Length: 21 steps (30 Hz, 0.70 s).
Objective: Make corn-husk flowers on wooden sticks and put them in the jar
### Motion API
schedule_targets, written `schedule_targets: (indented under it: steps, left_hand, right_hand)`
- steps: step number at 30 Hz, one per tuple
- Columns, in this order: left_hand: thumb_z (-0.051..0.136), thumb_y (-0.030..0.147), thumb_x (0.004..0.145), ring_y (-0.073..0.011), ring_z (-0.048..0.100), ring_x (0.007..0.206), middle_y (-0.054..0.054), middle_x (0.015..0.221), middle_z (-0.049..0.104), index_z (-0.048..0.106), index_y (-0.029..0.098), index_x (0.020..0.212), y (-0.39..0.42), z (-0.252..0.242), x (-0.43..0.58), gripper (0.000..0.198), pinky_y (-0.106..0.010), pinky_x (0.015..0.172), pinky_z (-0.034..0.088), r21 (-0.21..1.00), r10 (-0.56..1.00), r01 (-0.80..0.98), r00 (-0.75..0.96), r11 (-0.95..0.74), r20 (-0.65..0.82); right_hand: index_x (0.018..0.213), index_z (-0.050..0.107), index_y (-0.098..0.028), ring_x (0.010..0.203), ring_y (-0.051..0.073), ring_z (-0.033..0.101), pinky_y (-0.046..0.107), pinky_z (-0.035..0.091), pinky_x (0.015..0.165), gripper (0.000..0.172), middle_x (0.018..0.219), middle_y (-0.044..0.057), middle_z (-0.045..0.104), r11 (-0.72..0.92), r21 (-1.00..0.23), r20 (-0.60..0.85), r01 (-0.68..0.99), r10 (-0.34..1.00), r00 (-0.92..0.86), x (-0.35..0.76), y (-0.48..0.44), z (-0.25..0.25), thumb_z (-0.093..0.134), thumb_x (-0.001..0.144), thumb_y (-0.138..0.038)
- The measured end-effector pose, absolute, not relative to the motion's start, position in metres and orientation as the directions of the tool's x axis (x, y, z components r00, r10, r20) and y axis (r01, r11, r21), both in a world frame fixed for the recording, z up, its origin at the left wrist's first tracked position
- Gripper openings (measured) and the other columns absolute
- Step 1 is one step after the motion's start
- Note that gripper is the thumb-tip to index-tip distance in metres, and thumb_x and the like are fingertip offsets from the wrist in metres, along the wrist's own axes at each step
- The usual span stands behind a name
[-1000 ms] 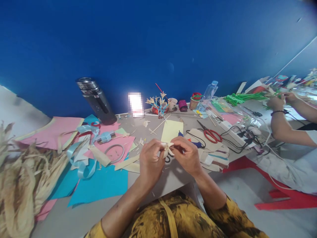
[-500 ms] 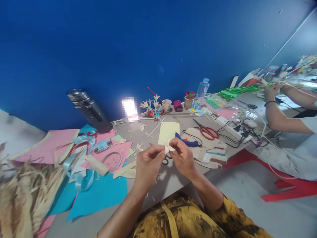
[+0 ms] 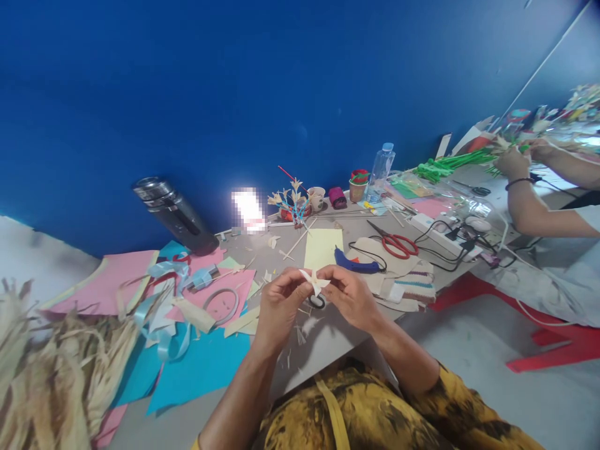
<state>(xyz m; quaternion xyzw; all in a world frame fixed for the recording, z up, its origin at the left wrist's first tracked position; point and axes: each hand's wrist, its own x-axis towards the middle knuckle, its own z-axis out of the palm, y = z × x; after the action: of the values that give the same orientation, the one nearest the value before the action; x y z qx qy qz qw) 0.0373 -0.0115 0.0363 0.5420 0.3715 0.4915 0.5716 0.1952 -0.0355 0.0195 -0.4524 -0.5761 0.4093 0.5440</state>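
Note:
A small cream flower (image 3: 315, 283) with pointed petals, seemingly made of dried husk, is held between both hands above the table's front part. My left hand (image 3: 282, 306) pinches its left side between thumb and fingers. On the other side my right hand (image 3: 350, 296) grips a petal the same way. Just below the flower shows a black scissor handle (image 3: 317, 302), partly hidden by the hands. A blue glue gun (image 3: 357, 261) lies right behind my right hand, beside red-handled scissors (image 3: 397, 245). Behind the hands is a pale yellow sheet (image 3: 323, 247).
Dried husks (image 3: 70, 369), blue paper (image 3: 201, 369) and a tape ring (image 3: 222, 306) lie left. A dark flask (image 3: 175, 215), finished husk flowers (image 3: 295, 203) and a plastic bottle (image 3: 380, 172) stand by the wall. Right are a power strip (image 3: 445, 237) and a co-worker's hands (image 3: 520, 159).
The flower has turned in my fingers, so its petals now spread open toward the camera. My view has shifted slightly. The co-worker's hands have moved a little.

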Motion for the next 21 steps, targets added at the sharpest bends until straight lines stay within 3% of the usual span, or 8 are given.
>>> schedule_targets:
  steps: [8, 13, 21]
  left_hand:
    - [0.080, 0.023, 0.071, -0.0131, 0.057, 0.069, 0.000, 0.075, 0.064, 0.073, 0.018, 0.077, -0.007, 0.030, 0.023, 0.011, -0.025, 0.067, 0.047, 0.964, 0.956, -0.266, 0.280, -0.015, 0.092]
    - [0.078, 0.025, 0.074, -0.0140, 0.056, 0.073, -0.002, 0.080, 0.063, 0.071, 0.017, 0.075, -0.011, 0.026, 0.017, 0.010, -0.025, 0.067, 0.045, 0.969, 0.972, -0.229, 0.191, -0.090, 0.135]
    - [0.076, 0.034, 0.077, -0.0150, 0.057, 0.074, -0.002, 0.080, 0.063, 0.069, 0.018, 0.078, -0.012, 0.029, 0.017, 0.017, -0.026, 0.070, 0.046, 0.968, 0.970, -0.207, 0.163, -0.144, 0.179]
  right_hand:
    - [0.076, 0.066, -0.016, 0.047, 0.008, 0.043, 0.020, 0.034, 0.045, 0.020, 0.056, -0.004, 0.055, 0.078, -0.993, 0.075, -0.084, 0.997, 0.034, 0.180, -0.031, 0.026, 0.073, 0.071, -0.035]
    - [0.079, 0.062, -0.018, 0.050, 0.009, 0.043, 0.020, 0.036, 0.047, 0.016, 0.058, -0.005, 0.053, 0.174, -0.984, 0.168, -0.038, 0.978, 0.121, 0.170, -0.032, 0.025, 0.072, 0.072, -0.029]
    - [0.079, 0.066, -0.016, 0.054, 0.010, 0.044, 0.023, 0.036, 0.051, 0.015, 0.061, -0.002, 0.053, 0.216, -0.976, 0.216, -0.008, 0.976, -0.014, 0.168, -0.031, 0.023, 0.066, 0.081, -0.031]
